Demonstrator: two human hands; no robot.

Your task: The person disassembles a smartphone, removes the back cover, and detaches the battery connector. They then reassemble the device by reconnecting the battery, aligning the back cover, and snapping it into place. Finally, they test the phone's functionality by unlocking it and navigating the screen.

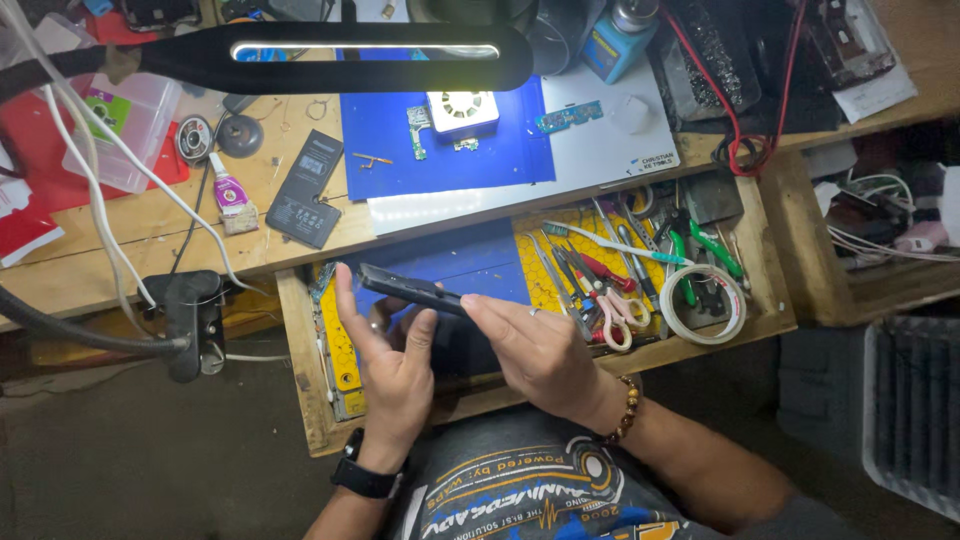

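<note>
Over the open wooden drawer I hold one dark phone between my two hands, edge-on and a little tilted. My left hand has it from below, the fingers closed around the lower side, and my right hand pinches its right end with thumb and fingertips. One black watch is on my left wrist, one bead bracelet on the right.

Inside the drawer lie one blue mat, a yellow honeycomb mat, one roll of white tape, one toothbrush, one pair of pink scissors and many tweezers and green-handled tools that I cannot count exactly.

Above it, on the wooden bench, there is a second blue mat with one small green board and one white fan part, one black battery, one glue tube, one clear plastic box and one black lamp
</note>
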